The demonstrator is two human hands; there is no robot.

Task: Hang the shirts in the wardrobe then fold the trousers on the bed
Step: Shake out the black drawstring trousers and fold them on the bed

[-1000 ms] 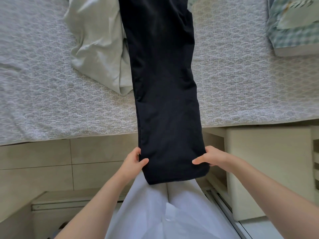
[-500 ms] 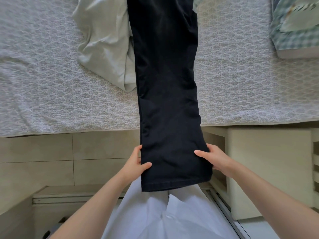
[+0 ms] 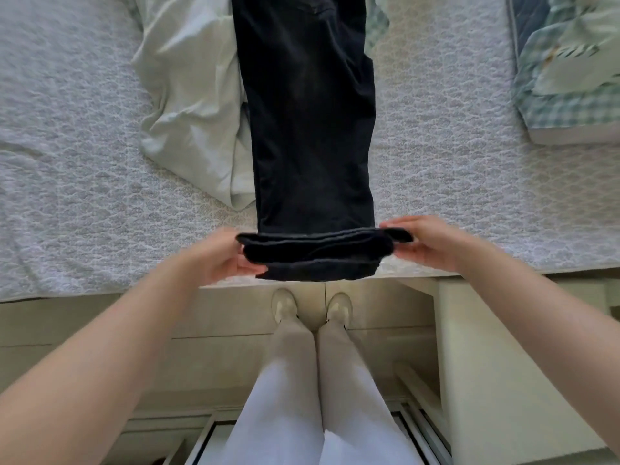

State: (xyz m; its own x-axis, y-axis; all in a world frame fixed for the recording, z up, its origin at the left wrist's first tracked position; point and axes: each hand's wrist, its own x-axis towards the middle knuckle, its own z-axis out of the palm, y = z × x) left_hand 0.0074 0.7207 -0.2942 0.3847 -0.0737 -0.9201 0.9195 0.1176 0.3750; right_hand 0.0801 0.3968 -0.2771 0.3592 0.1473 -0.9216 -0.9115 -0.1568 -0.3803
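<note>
Left hand (image 3: 228,258): fingers curled, gripping the left corner of the hem end of the trousers (image 3: 308,129); thumb under the cloth, somewhat blurred.
Right hand (image 3: 427,243): pinching the right corner of the same end, thumb below, fingers on top.
Trousers: black; hem end held between the two hands over the near edge of the bed (image 3: 67,162), its layers seen edge-on; the rest lies flat on the bed, running straight away from the person, far end out of view.
Pale garment (image 3: 194,112): crumpled on the bed, touching the left side of the trousers, partly under them.
Checked cloth (image 3: 570,95): far right of the bed, well apart from the trousers.
Legs (image 3: 302,397): in white, below the hands; pale shoes (image 3: 284,305) on the tiled floor (image 3: 84,330), just beside the bed.
Cabinet (image 3: 503,364): pale, right of the legs.
</note>
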